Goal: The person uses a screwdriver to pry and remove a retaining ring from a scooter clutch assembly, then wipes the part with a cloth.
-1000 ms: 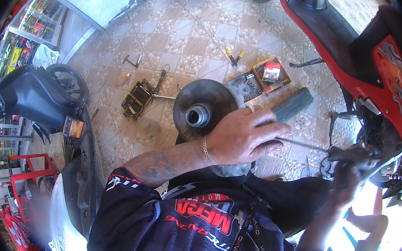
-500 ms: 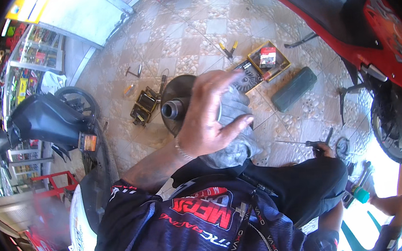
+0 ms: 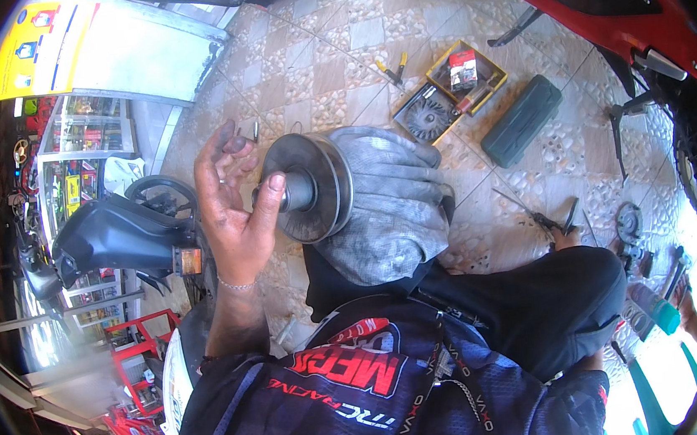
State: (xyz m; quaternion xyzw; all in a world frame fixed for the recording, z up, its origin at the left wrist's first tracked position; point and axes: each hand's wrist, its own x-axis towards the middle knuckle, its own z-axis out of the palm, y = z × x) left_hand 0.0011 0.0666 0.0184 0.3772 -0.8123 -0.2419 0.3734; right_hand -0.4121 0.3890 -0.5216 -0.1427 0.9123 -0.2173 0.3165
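Observation:
My left hand (image 3: pixel 235 216) has fingers spread beside a metal pulley (image 3: pixel 328 182) with a central hub, its thumb against the hub. The pulley sits on a crumpled grey cloth (image 3: pixel 381 206) over my lap. Down on the right, my right hand (image 3: pixel 564 237) is partly hidden behind my dark-trousered leg, closed around a dark-handled tool (image 3: pixel 546 220) with a long thin rod; its exact kind is unclear.
Yellow toolbox (image 3: pixel 465 76), tray with finned part (image 3: pixel 427 113), green case (image 3: pixel 524 121) and pliers (image 3: pixel 393 70) lie on the tiles. Scooters flank me, black (image 3: pixel 116 240) and red (image 3: pixel 642 38). Glass display cabinets stand left. Another person's hand (image 3: pixel 694 322) is at lower right.
My left hand has swung left from across the pulley and cloth, uncovering both. My right hand has lowered the tool toward the floor. The view has shifted, showing more of the cabinets.

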